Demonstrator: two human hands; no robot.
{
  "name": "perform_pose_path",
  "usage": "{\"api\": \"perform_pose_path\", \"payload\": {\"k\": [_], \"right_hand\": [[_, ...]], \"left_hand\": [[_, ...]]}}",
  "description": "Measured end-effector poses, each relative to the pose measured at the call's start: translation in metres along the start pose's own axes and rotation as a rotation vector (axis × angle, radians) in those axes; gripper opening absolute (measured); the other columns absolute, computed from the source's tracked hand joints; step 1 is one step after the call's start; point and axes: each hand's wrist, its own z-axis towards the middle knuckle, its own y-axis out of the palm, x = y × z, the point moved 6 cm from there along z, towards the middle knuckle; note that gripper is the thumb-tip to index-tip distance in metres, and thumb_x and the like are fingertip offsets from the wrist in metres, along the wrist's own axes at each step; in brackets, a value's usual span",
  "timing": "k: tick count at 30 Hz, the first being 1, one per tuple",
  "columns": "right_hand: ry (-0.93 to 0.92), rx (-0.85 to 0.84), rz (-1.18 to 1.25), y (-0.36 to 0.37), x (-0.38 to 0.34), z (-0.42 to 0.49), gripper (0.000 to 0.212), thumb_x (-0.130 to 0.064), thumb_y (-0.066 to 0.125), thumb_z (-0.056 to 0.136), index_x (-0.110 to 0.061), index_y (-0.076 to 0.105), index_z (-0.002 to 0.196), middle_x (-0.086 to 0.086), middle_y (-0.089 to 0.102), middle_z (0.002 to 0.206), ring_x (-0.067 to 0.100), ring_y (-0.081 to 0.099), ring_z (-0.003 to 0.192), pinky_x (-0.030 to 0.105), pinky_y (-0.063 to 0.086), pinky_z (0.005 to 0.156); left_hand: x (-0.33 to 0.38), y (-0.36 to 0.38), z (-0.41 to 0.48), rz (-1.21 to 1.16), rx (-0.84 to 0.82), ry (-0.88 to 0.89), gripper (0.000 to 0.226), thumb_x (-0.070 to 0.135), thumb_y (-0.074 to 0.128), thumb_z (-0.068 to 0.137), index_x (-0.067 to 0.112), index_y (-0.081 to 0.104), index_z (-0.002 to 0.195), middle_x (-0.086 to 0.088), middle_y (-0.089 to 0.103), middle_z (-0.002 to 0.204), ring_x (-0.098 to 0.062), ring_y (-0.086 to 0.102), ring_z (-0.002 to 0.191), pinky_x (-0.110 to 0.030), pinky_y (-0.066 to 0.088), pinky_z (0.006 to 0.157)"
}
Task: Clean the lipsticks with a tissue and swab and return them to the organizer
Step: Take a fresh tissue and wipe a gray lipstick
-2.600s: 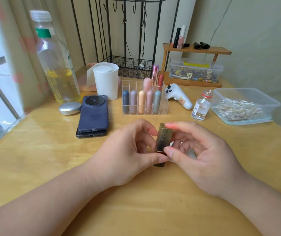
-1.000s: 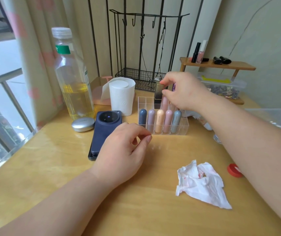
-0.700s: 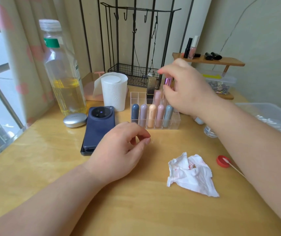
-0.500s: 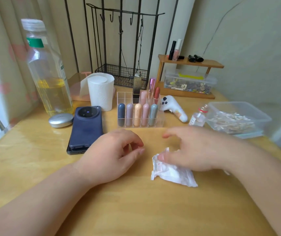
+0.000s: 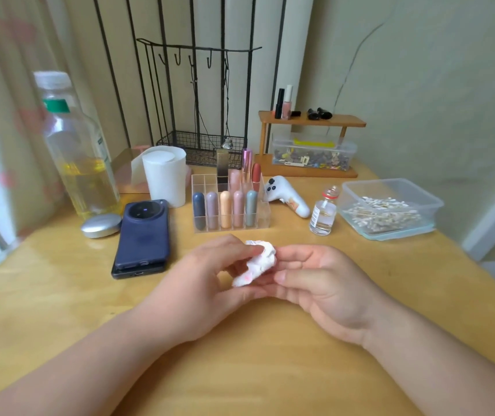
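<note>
A crumpled white tissue (image 5: 258, 261) with pink stains sits between my two hands just above the table. My left hand (image 5: 207, 280) pinches its upper end with thumb and fingers. My right hand (image 5: 319, 280) cups it from the right, fingers curled under it. Behind them stands the clear organizer (image 5: 262, 219) with several capsule-shaped lipsticks in its front row. The gold square lipstick (image 5: 222, 166), a pink tube and a red one stand in its back row.
A dark phone (image 5: 144, 235) lies left of the organizer, with a silver case, an oil bottle (image 5: 81, 151) and a tissue roll (image 5: 165, 175) behind. Right: a small glass bottle (image 5: 322, 216), a swab tub (image 5: 390, 210), a white device (image 5: 285, 196), a wooden shelf.
My right hand set the gold lipstick into the organizer's back row, came back and picked the stained tissue off the table. My left hand now pinches the tissue too.
</note>
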Motion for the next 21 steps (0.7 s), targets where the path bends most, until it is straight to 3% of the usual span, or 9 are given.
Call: {"api": "perform_pose_path", "payload": {"k": [3,6,9,13,16,18,21], "right_hand": [[-0.019,0.099,-0.227,-0.010,0.004,-0.001,0.010,-0.002,0.071,0.086,0.002,0.073,0.095,0.021,0.075,0.091,0.024,0.070,0.080,0.033,0.059,0.076],[-0.097,0.124,-0.319,-0.008,0.001,0.000,0.026,-0.019,0.074,0.077,0.004,0.071,0.088,0.017,0.075,0.080,0.021,0.067,0.067,0.027,0.056,0.063],[-0.186,0.136,-0.371,-0.005,-0.004,0.001,0.030,-0.026,0.074,0.081,0.003,0.070,0.086,0.015,0.073,0.076,0.024,0.069,0.063,0.027,0.056,0.062],[-0.209,0.123,-0.308,0.000,-0.003,0.001,0.024,-0.017,0.069,0.084,0.006,0.066,0.091,0.019,0.072,0.074,0.030,0.071,0.063,0.029,0.057,0.062],[-0.215,0.123,-0.285,0.003,-0.005,0.001,0.022,-0.003,0.065,0.090,-0.006,0.056,0.110,0.017,0.070,0.071,0.030,0.068,0.058,0.031,0.055,0.056],[-0.245,0.140,-0.338,0.003,-0.006,0.001,0.029,-0.004,0.067,0.090,-0.018,0.061,0.115,0.017,0.069,0.070,0.030,0.065,0.055,0.035,0.055,0.053],[-0.324,0.192,-0.423,0.004,-0.008,-0.003,0.026,-0.004,0.069,0.089,-0.024,0.074,0.106,0.009,0.066,0.068,0.022,0.063,0.056,0.032,0.055,0.051]], "left_hand": [[0.000,-0.004,0.002,-0.011,0.056,-0.028,0.007,0.017,0.076,0.088,0.022,0.077,0.093,0.014,0.069,0.086,-0.009,0.067,0.084,-0.010,0.044,0.073],[-0.009,0.000,0.000,-0.088,0.024,-0.091,0.006,0.018,0.074,0.090,0.022,0.076,0.086,0.010,0.070,0.089,-0.016,0.068,0.084,-0.019,0.050,0.073],[-0.015,0.004,-0.002,-0.301,0.037,-0.218,0.010,0.027,0.079,0.083,0.017,0.077,0.086,0.008,0.070,0.102,-0.018,0.069,0.091,-0.026,0.054,0.081],[-0.018,0.005,-0.003,-0.539,0.074,-0.321,0.020,0.018,0.081,0.070,0.005,0.072,0.082,-0.002,0.075,0.093,-0.015,0.072,0.082,-0.025,0.057,0.075],[-0.019,0.002,-0.003,-0.571,0.117,-0.343,0.024,0.016,0.084,0.066,0.005,0.070,0.082,-0.008,0.075,0.081,-0.018,0.070,0.074,-0.028,0.057,0.070],[-0.021,0.000,-0.003,-0.611,0.153,-0.374,0.019,0.012,0.084,0.065,0.006,0.070,0.077,-0.013,0.074,0.078,-0.018,0.068,0.071,-0.026,0.056,0.067],[-0.026,0.004,-0.004,-0.781,0.140,-0.441,0.014,0.007,0.086,0.071,0.009,0.074,0.077,-0.022,0.073,0.084,-0.027,0.069,0.077,-0.032,0.057,0.073]]}}
